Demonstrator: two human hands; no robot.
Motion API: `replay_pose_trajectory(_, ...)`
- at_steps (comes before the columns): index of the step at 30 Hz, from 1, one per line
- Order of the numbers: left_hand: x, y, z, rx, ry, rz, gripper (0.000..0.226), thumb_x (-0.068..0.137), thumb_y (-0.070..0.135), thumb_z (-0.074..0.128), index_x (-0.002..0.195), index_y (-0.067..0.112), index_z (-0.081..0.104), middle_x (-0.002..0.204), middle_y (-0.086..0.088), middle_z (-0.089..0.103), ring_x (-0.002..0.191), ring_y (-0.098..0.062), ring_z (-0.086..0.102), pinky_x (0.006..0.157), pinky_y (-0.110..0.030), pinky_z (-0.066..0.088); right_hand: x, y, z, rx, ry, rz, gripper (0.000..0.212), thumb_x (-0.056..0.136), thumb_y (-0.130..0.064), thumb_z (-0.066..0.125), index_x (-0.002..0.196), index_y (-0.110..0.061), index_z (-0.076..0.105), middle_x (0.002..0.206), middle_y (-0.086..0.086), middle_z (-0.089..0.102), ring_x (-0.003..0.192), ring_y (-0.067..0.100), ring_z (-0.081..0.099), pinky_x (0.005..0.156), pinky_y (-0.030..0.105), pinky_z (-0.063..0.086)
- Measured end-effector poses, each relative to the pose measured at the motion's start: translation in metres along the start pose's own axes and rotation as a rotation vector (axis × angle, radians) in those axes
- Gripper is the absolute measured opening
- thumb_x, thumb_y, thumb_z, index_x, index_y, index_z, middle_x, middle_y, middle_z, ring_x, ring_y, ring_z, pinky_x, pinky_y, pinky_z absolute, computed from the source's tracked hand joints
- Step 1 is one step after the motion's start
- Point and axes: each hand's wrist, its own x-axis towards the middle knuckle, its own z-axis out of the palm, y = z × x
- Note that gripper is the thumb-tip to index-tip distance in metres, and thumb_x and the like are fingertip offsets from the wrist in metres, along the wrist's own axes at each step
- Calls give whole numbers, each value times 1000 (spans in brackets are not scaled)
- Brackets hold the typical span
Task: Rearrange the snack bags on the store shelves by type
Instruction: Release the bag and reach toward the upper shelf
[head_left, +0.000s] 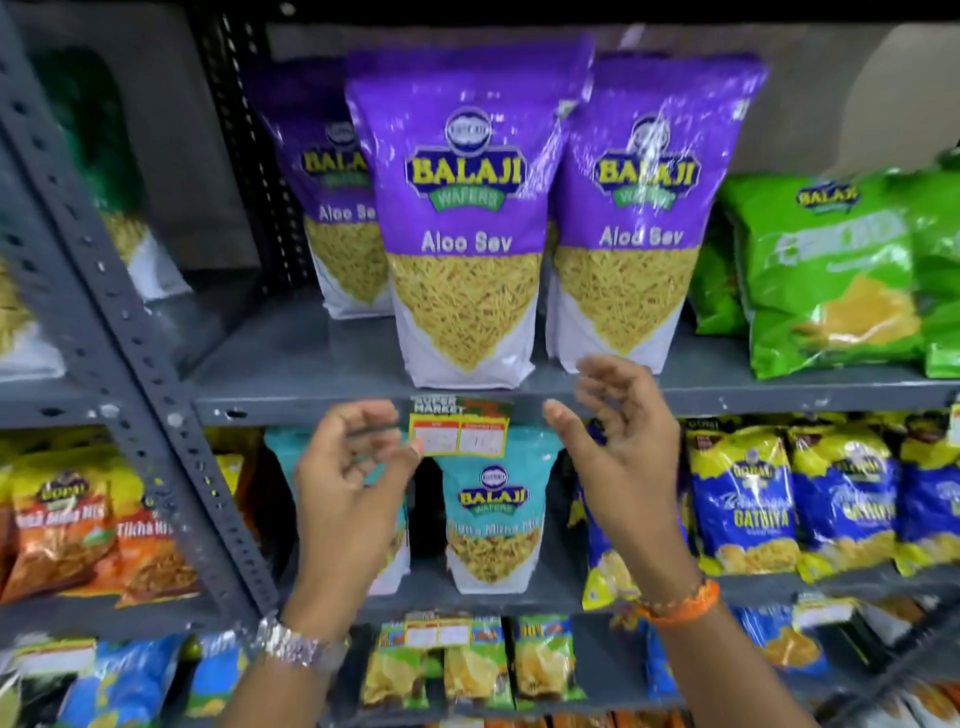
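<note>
Empty hands (353, 467) before purple bags (462, 218)

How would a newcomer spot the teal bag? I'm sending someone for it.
Find the grey shelf carrying purple Aloo Sev bags. One level below, under the price tag, stands the teal Balaji bag. Its neighbours are orange or blue-yellow.

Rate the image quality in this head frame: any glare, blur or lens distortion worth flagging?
Head view: white glare streaks the right purple bag; the middle purple bag reads sharply; both hands, left hand and right hand, are motion-blurred at the fingers; the green bags and left shelf edge are soft; the wide lens bows the grey upright.
</note>
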Motion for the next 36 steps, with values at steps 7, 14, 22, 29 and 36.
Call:
replay_pose_trajectory(7,95,29,20,-53,-89,-24,37,89,10,76,118,20,56,124,0,64,116,-19,61,96,-25,50,51,-3,41,-166,-184,-54,56,81,-28,77,125,-38,44,123,-17,57,120,10,57,106,35,48)
replay_pose_trajectory(14,123,23,34,-136,-299,-92,50,90,14,75,137,13,58,131,0,72,118,-12,69,85,-15,55,66,-5,59,-260,-136,-34,57,74,-27,76,122,-33,47,125,1,61,121,24,60,103,51,49)
replay_pose_trajectory(22,125,28,15,-152,-263,-47,28,88,4,75,113,15,70,102,10,80,92,-1,76,75,-13,56,69,-6,76,-161,-144,19,65,66,-29,84,118,-50,50,124,-9,65,119,11,62,104,45,52)
replay_pose_trajectory(29,144,32,-35,-156,-187,3,31,92,2,69,123,5,67,114,-5,78,98,-12,75,83,-20,59,70,-24,133,-99,-236,13,67,68,-23,86,123,-33,49,121,-6,66,112,8,64,101,42,54)
replay_pose_trajectory(36,153,21,-70,-100,-159,-53,29,96,6,66,125,9,64,124,-9,73,111,-23,69,103,-39,53,60,-23,172,-102,-269,23,66,72,-14,85,129,-21,52,114,-8,63,104,4,62,94,25,51)
